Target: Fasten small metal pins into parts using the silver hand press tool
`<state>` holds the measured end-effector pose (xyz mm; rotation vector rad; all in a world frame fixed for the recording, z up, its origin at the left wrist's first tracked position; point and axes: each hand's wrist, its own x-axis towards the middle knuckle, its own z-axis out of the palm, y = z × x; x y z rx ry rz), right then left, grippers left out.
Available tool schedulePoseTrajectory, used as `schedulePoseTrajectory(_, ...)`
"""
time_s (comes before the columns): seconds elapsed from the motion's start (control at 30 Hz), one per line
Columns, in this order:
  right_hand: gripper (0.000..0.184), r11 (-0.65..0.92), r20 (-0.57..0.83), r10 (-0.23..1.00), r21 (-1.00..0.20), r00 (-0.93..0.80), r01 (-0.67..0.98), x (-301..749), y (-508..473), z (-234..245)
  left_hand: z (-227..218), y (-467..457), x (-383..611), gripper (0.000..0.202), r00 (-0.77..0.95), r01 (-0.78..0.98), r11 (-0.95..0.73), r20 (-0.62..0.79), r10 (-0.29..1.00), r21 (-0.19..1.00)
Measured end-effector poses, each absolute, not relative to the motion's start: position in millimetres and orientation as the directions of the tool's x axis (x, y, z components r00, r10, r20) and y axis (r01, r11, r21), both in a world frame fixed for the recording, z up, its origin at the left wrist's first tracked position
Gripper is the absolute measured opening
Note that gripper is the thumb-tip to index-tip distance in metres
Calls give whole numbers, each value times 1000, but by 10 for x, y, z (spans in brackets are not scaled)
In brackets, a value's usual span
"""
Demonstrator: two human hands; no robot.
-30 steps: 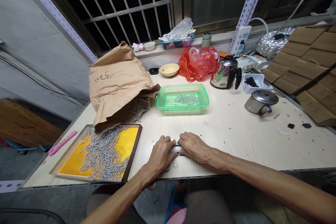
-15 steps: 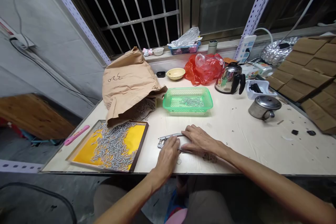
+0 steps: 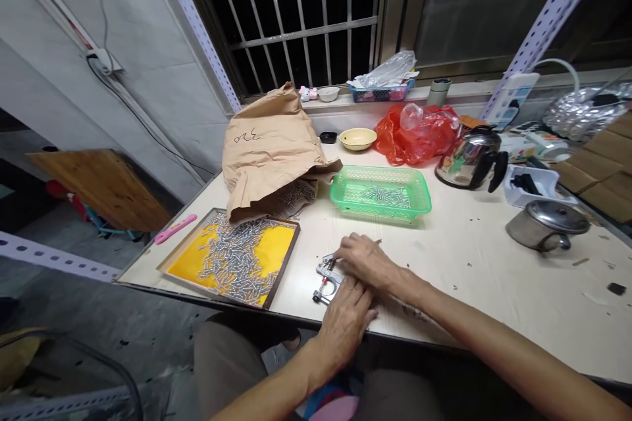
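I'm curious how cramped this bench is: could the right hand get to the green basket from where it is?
Probably yes. The right hand rests on a small metal tool, and only bare table lies between it and the green basket.

Both bare forearms extended forward and converged. The left hand (image 3: 345,321) lay palm down, fingers extended, just behind the right hand (image 3: 364,260), whose fingers seemed curled downward; its grip stayed hidden from view.
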<state>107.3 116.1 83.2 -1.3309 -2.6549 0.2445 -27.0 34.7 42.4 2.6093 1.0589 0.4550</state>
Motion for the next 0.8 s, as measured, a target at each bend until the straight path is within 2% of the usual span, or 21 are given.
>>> schedulePoseTrajectory(0.1, 14, 782, 50, 612, -188, -790, 594, 674, 1074, 831, 336, 274, -317, 33, 681, 634, -659, 112, 724, 406)
schedulePoseTrajectory(0.27, 14, 869, 64, 487, -131, -871, 476, 488, 1063, 731, 336, 243, -411, 36, 710, 600, -673, 100, 697, 433)
schedulePoseTrajectory(0.33, 13, 881, 99, 463, -166, -881, 444, 518, 1063, 674, 344, 249, -427, 33, 717, 607, -668, 66, 694, 431)
schedulePoseTrajectory(0.43, 16, 854, 233, 484, -334, -843, 398, 513, 1023, 676, 332, 253, -410, 29, 742, 605, -693, 36, 669, 391)
schedulePoseTrajectory(0.53, 17, 822, 487, 534, -489, -691, 291, 482, 981, 892, 359, 262, -401, 31, 770, 564, -741, 90, 631, 365)
schedulePoseTrajectory(0.6, 15, 814, 646, 576, -508, -501, 280, 555, 1015, 1134, 431, 293, -473, 32, 746, 558, -744, 171, 644, 368)
schedulePoseTrajectory(0.7, 16, 742, 775, 600, -448, -197, 498, 922, 1235, 1453, 604, 410, -791, 27, 567, 683, -642, 302, 767, 349)
schedulePoseTrajectory(0.8, 21, 532, 815, 579, -373, -6, 760, 1496, 1621, 1494, 780, 599, -1305, 25, 207, 900, -308, 318, 925, 309)
